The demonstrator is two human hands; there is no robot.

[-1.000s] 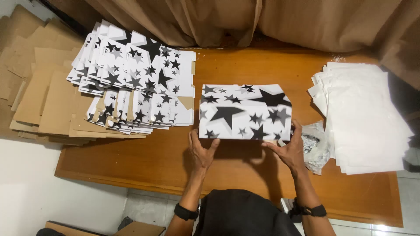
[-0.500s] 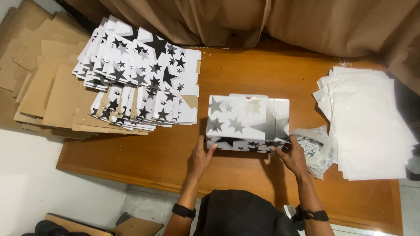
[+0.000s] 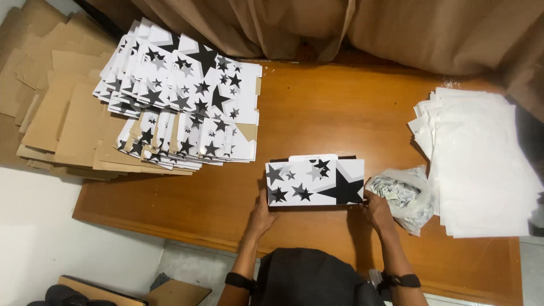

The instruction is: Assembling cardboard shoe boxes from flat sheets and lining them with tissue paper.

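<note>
Since a second ago the star-printed box [image 3: 315, 181] has gone from a flat sheet spread under my palms to a narrower, folded shape with a tab standing up along its far side and a dark gap behind it. That tells me the walls are up and it is now closer to a box than a sheet.

My left hand [image 3: 262, 214] is grasping the box's left end, fingers pressed against the lower corner. My right hand [image 3: 376, 208] is grasping the right end the same way, thumb at the lower right corner. Both hands sit lower and closer together than half a second ago, when the piece was wider and paler on its right half.

The box rests on the wooden table [image 3: 317, 107], toward the near edge, a little right of the middle. Just beside my right hand lies a clear plastic bag [image 3: 403, 195] of small bits, touching the stack of white sheets [image 3: 481, 158] at the right edge. At the far left corner the fanned pile of flat star-printed sheets [image 3: 181, 107] overhangs the brown cardboard [image 3: 56, 119] beyond the left edge; neither pile has shifted.
</note>
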